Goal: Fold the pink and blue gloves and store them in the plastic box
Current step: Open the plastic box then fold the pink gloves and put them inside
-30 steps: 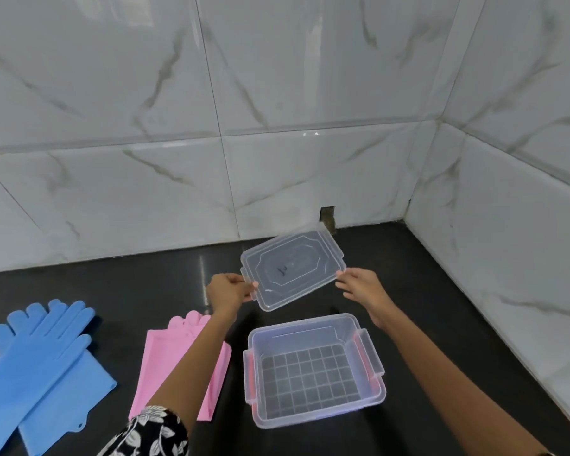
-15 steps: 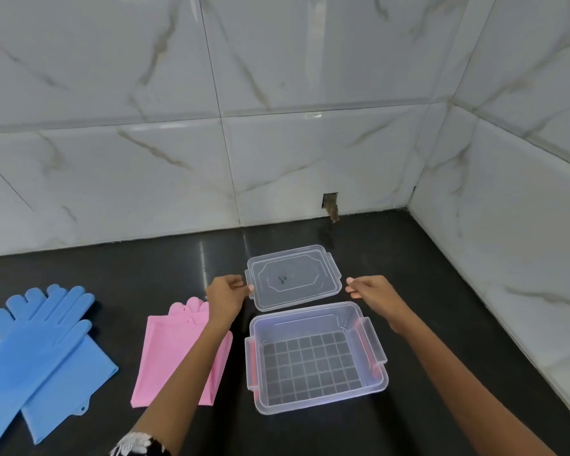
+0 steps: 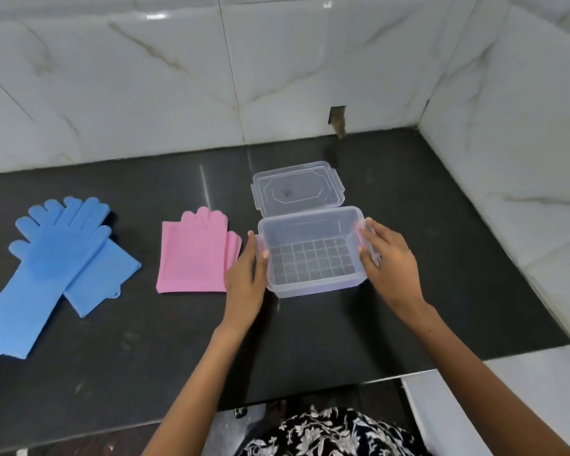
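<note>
While lidless, the plastic box (image 3: pixel 311 255) is gripped by 2 hands (left (image 3: pixel 246 274), right (image 3: pixel 389 261)), fingers curled over its rims

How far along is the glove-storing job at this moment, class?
Done: the lid is off, lying behind the empty plastic box; the pink gloves look folded. In hand: the left hand and right hand hold the box's sides. Left: fold the blue gloves, store both pairs.
</note>
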A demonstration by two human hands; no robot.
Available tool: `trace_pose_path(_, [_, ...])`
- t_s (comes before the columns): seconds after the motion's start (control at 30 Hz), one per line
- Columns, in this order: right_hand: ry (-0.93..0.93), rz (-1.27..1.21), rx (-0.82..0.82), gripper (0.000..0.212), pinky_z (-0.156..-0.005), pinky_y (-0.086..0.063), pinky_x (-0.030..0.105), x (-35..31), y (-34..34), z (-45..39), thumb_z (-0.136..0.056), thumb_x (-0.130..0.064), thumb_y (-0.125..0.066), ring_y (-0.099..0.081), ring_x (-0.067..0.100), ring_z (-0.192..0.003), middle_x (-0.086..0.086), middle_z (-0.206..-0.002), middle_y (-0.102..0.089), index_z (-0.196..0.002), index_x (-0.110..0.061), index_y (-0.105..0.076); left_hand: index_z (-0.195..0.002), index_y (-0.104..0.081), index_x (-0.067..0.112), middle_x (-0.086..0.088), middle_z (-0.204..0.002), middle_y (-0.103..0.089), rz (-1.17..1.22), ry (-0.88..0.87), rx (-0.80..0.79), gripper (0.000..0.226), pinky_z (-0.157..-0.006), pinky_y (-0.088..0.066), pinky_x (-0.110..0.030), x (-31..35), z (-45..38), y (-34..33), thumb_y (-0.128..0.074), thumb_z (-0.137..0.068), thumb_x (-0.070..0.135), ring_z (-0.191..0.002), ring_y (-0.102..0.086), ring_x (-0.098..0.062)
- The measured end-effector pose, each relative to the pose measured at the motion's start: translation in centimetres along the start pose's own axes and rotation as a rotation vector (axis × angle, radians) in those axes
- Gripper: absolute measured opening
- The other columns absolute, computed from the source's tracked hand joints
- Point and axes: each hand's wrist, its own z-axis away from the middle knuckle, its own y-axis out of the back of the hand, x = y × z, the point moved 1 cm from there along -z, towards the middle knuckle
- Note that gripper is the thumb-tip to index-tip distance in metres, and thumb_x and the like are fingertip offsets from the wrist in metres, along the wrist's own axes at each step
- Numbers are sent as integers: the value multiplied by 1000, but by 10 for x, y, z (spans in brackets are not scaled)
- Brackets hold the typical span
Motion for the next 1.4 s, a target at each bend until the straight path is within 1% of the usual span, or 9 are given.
trace_pose_path(0.1, [5,23,40,38,-92,-47,39,7,1,1,-88,-17,-62,-57,29,-117,8,-130,-59,-125,-12,-57,-147,-29,15,49,-120,-30,13,-17,-3,57,-89,-38,0,3,-2,-8,-38,-97,41,-116,-41,13])
trace_pose_path(0.17, [4,35,58,38,-91,-49,44,13,5,1,-89,-20,-60,-57,29,-116,8,-130,-60,-126,-12,-57,-148,-28,16,37,-127,-32,11,-21,-12,60,-85,-36,6,7,-3,-13,-37,-95,44,-115,-42,8])
trace_pose_path(0.37, [10,75,38,39,-95,-46,45,17,14,-1,-89,-21,-60,-57,32,-117,11,-129,-61,-125,-9,-58,-147,-28,16,26,-126,-36,-16,-36,1,54,-82,-36,7,6,-7,-21,-41,-99,36,-113,-43,7])
trace_pose_path(0.6, [121,28,35,34,-102,-41,46,-18,14,-11,-85,-19,-67,-56,32,-118,12,-128,-61,-116,-7,-64,-148,-27,21,8,-155,-26,-107,-64,16,54,-117,-22,-29,2,-1,-2,-42,-98,35,-142,-22,-4])
trace_pose_path(0.87, [359,-155,-97,18,-94,-45,28,-123,-15,-24,-88,-16,-63,-59,21,-111,4,-120,-65,-103,-11,-71,-141,-42,20,10,-148,-35,-417,-46,103,46,-111,-15,-21,-27,5,73,-51,-96,29,-135,-23,0])
trace_pose_path(0.97, [458,-170,-153,17,-89,-49,28,-159,-38,-13,-85,-15,-66,-62,19,-107,2,-115,-68,-101,-13,-72,-137,-47,20,5,-147,-41,-551,-86,25,42,-110,-20,-24,-38,-24,111,-51,-96,28,-138,-31,-8])
trace_pose_path(1.07, [497,-111,-312,27,-97,-46,28,-181,-70,-2,-90,-23,-60,-56,15,-115,-1,-126,-62,-116,-20,-66,-135,-49,17,0,-145,-45,-683,-149,-87,40,-112,-27,-31,-49,-71,142,-52,-96,24,-137,-37,-17])
trace_pose_path(1.23, [445,53,-477,38,-97,-45,28,-187,-117,15,-90,-28,-59,-51,16,-120,0,-133,-52,-127,-19,-57,-140,-44,20,0,-148,-41,-795,-141,-417,47,-112,-29,-34,-70,-144,164,-55,-94,23,-137,-37,-18])
trace_pose_path(1.4, [506,217,-437,27,-74,-52,31,-194,-136,19,-76,-19,-70,-60,20,-100,2,-109,-64,-103,-15,-69,-135,-51,15,-12,-121,-63,-746,-104,-656,49,-87,-36,-25,-81,-177,156,-63,-89,28,-93,-55,-18])
